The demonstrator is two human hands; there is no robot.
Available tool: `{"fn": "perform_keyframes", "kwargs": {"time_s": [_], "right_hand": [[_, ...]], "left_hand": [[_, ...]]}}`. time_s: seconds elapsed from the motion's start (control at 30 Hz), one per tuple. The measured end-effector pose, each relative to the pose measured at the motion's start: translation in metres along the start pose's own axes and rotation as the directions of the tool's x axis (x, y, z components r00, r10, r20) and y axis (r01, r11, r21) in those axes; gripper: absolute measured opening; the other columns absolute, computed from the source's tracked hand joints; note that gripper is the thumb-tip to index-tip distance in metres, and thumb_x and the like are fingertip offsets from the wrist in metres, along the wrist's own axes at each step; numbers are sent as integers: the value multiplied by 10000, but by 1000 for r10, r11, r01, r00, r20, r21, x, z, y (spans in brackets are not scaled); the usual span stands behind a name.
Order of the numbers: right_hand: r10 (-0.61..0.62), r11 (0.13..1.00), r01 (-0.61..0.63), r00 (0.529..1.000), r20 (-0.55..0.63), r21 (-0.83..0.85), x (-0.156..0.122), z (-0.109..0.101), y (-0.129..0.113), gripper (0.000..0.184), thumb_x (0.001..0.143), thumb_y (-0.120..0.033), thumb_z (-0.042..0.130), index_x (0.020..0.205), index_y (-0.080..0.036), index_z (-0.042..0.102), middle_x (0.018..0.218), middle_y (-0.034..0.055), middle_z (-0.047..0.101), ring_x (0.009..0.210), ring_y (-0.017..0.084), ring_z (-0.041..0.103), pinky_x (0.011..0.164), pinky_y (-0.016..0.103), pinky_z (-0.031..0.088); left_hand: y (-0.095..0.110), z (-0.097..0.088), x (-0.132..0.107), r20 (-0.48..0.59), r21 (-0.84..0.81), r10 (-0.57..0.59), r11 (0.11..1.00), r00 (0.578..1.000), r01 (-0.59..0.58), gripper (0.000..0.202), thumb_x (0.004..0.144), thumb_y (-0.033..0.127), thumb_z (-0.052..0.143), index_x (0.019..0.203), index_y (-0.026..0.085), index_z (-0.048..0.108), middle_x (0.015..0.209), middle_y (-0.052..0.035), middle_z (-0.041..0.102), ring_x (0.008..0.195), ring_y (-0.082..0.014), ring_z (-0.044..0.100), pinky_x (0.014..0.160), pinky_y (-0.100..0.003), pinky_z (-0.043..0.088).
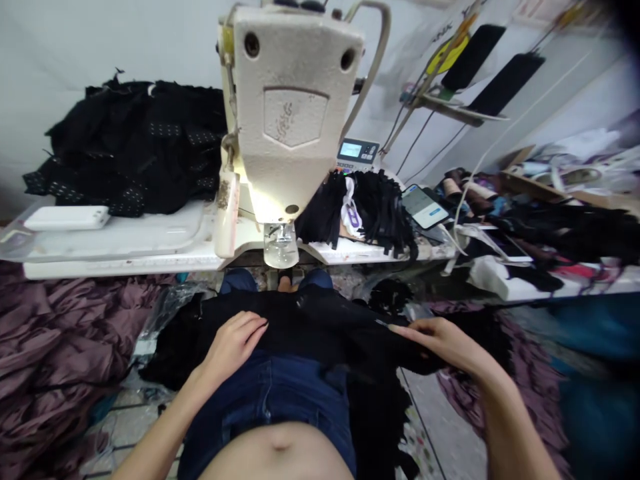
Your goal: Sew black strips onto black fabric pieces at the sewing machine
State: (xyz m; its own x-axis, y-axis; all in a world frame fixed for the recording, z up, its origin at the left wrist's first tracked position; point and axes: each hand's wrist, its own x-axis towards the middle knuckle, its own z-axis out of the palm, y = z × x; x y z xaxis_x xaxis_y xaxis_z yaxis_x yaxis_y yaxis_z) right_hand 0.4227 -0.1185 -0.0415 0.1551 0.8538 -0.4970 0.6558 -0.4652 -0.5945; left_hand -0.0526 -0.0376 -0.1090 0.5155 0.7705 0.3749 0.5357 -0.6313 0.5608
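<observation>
Black fabric (pixel 285 327) lies spread across my lap, over blue jeans, and hangs down on the right. My left hand (pixel 237 341) rests on its left part, fingers stretched out and close together, with the thumb near the index finger. At the right side of the fabric, my right hand (pixel 433 337) is closed, thumb against the fingers. A thin, grey, metal-looking tip (pixel 383 323) juts from this grip toward the left; motion blur hides what kind of tool it belongs to. Both hands are below the table edge, apart from each other.
A sewing machine (pixel 295 87) stands ahead on its white table (pixel 125 268). Black garment pieces (pixel 140 147) are piled left, black strips (pixel 383 207) right, beside a phone (pixel 425 205). Thread cones (pixel 507 83) stand at upper right. Mauve fabric (pixel 70 327) is heaped at lower left.
</observation>
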Motion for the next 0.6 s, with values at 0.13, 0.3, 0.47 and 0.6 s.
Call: {"fn": "perform_keyframes", "kwargs": {"time_s": [0.13,0.3,0.47,0.6], "right_hand": [[-12,985,-2,997,-82,-170,23,12,43,497,790,-693,783,596,-236,769,593,65,702,598,244,664,555,323,417],[-271,940,311,929,-252,137,83,88,16,575,877,-694,705,1127,-191,829,1145,148,816,1011,328,766,886,412,574],[-325,915,381,891,-317,133,139,139,-27,755,800,-757,781,1301,-193,740,1296,171,747,1203,361,689,1026,473,528],[-403,907,420,884,-235,28,149,149,-39,676,714,-795,832,1045,-209,767,1004,106,757,969,319,700,890,412,537]], "left_hand": [[-25,12,-18,98,265,-6,964,995,-20,331,1072,323,569,1329,194,732,1358,-166,734,1258,-371,665,1001,-530,560],[-37,19,-35,229,428,-34,901,973,-70,279,1035,292,622,1274,211,742,1263,-140,752,1252,-365,638,1021,-510,512],[-33,6,-53,315,410,4,901,949,-140,274,1045,237,622,1300,228,723,1257,-109,759,1196,-314,657,994,-455,508],[-35,-1,-76,275,419,23,897,961,-141,426,1056,186,575,1477,225,628,1399,-120,724,1309,-300,620,1071,-462,495]]}}
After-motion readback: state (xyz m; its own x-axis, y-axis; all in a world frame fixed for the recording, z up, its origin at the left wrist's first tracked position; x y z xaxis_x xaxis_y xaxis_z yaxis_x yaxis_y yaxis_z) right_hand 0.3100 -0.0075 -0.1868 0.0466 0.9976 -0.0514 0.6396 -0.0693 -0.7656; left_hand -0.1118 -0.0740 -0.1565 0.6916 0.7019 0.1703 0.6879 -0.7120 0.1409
